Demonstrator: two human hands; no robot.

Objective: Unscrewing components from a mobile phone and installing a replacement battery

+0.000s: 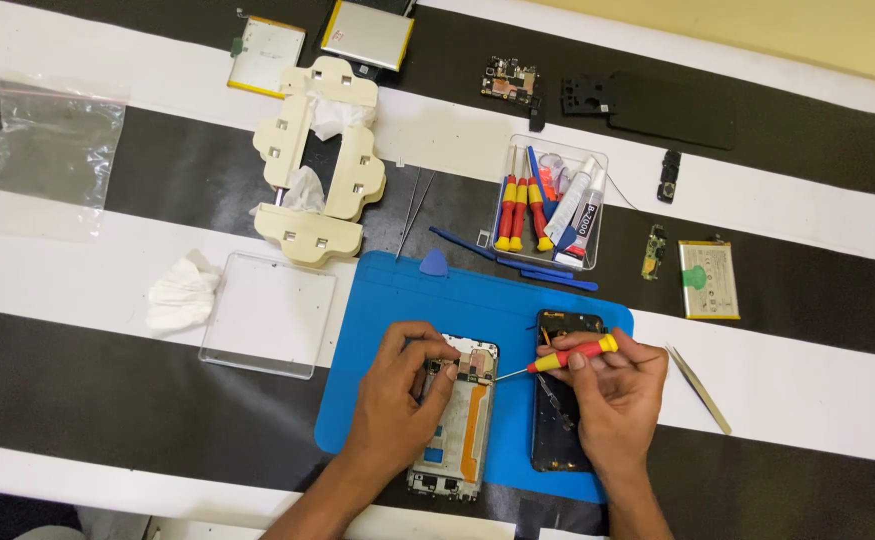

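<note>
An opened phone frame (457,420) with its circuit board exposed lies on a blue work mat (397,300). My left hand (400,395) grips the frame's upper left side, fingers on the top corner. My right hand (612,385) holds a small red and yellow screwdriver (567,356), its thin tip touching the board near the top of the frame. A black phone back panel (557,330) lies on the mat under my right hand, partly hidden by it.
A clear tray (597,215) of screwdrivers and a glue tube stands behind the mat, with blue pry tools (517,262) and a blue pick (433,264) near it. Tweezers (699,388) lie right. A cream clamp jig (319,160), clear lid (269,312), tissue (182,293), batteries and small boards lie around.
</note>
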